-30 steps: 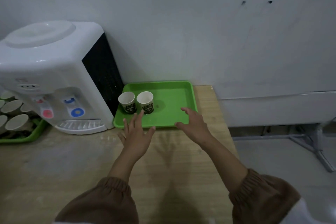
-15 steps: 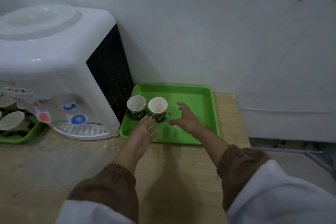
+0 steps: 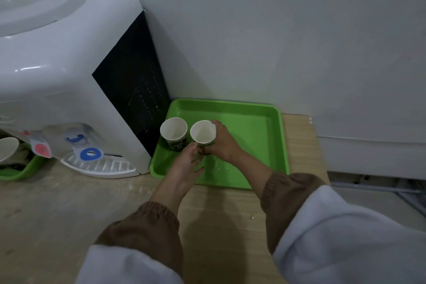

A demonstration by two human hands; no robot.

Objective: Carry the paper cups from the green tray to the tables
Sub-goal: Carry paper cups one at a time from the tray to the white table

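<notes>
Now right hand (image 3: pixel 222 143) fingers wrap right cup (image 3: pixel 202 132); left hand (image 3: pixel 186 161) fingers loose, touching cup base.

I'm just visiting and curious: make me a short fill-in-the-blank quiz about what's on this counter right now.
1. The tray holding the cups is coloured ____.
2. The number of paper cups standing on that tray is ____.
3. The right hand is wrapped around the cup on the ____ side of the pair.
4. The white water dispenser stands to the ____ of the tray.

Missing words: green; two; right; left
</notes>
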